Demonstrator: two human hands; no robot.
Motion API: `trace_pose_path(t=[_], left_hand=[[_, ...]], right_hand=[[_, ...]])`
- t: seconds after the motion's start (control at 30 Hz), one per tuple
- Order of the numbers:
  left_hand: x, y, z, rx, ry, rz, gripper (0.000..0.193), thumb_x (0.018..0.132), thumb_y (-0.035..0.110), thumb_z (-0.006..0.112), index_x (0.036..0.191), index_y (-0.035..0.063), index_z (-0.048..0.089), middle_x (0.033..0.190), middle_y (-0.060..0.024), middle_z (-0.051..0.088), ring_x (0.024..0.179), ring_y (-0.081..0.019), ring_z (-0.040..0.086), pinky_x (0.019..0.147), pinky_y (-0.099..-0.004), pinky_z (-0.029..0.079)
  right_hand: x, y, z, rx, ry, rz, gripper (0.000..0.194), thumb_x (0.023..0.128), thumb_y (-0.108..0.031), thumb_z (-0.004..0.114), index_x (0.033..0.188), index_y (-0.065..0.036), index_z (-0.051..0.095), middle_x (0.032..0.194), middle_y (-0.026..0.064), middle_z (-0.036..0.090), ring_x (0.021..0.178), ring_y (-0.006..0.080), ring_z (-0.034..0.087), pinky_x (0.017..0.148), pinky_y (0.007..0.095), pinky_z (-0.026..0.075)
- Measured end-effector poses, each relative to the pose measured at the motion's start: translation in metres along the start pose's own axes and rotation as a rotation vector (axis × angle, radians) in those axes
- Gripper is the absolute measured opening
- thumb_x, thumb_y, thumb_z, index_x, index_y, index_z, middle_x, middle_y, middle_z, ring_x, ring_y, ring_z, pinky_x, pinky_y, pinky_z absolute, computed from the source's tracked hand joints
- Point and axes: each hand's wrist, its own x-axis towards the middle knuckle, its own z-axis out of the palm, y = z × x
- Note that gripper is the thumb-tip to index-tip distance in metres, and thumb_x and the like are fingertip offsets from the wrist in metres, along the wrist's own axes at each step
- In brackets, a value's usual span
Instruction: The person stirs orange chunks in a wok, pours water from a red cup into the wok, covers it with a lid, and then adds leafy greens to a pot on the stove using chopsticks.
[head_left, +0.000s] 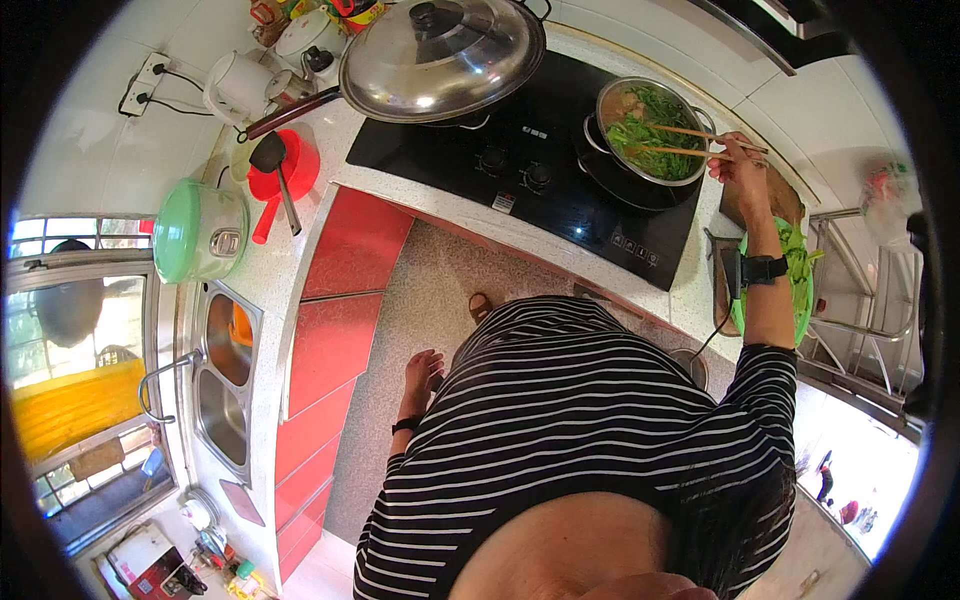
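Observation:
My right hand (741, 166) grips a pair of wooden chopsticks (675, 152), held apart, over the right side of the stove. Their tips reach into a round steel pot (604, 129), among leafy greens (658, 124) in a brownish broth. The pot sits on the right burner of a black glass cooktop (450, 161). Down by my side hangs my left hand (422, 375), away from the counter. Its fingers are loosely bent and partly apart; I see nothing in them.
A lidded wok (442, 67) covers the left burner, its handle (292, 112) jutting left. Beyond are a red colander (300, 161), a black spatula (279, 180), a green rice cooker (199, 232) and a double sink (225, 375). Under my right forearm lies a green basin (804, 300) of leaves.

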Motion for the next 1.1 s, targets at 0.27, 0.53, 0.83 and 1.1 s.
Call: trace_pose_path(t=[0.27,0.53,0.83,1.1], left_hand=[[0.004,0.004,-0.002,-0.082,-0.005,-0.014,0.023,0.083,0.018,0.051,0.102,0.0045,0.051,0.087,-0.0088,0.061,0.069,-0.016,0.057,0.06,-0.0277,0.048],[-0.004,0.008,0.002,0.076,0.021,-0.007,0.022,0.083,0.018,0.051,0.101,0.0056,0.051,0.086,-0.0079,0.061,0.071,-0.0159,0.057,0.061,-0.0278,0.048],[0.014,0.0,-0.006,-0.031,-0.037,-0.01,0.021,0.083,0.018,0.052,0.1,0.0047,0.051,0.086,-0.0081,0.061,0.069,-0.0153,0.057,0.059,-0.0275,0.047],[0.004,0.002,-0.004,0.096,-0.003,0.061,0.027,0.085,0.017,0.048,0.106,0.0001,0.049,0.089,-0.0112,0.06,0.071,-0.0165,0.057,0.061,-0.0278,0.047]], right_hand=[[-0.008,0.034,0.014,0.156,0.042,0.015,0.023,0.085,-0.022,0.053,0.091,0.0,0.055,0.074,0.0128,0.063,0.061,0.0173,0.062,0.053,0.0245,0.048],[-0.039,0.017,0.007,0.082,-0.007,-0.156,0.023,0.087,-0.022,0.051,0.089,0.0,0.054,0.073,0.0122,0.063,0.061,0.016,0.062,0.054,0.0239,0.048],[-0.031,0.036,0.018,0.077,-0.115,-0.084,0.021,0.086,-0.021,0.053,0.088,0.0,0.055,0.071,0.0114,0.063,0.057,0.0142,0.061,0.05,0.022,0.048],[-0.019,0.055,0.054,0.077,-0.053,-0.276,0.022,0.086,-0.02,0.055,0.092,0.001,0.055,0.071,0.009,0.062,0.059,0.0138,0.061,0.05,0.0225,0.048]])
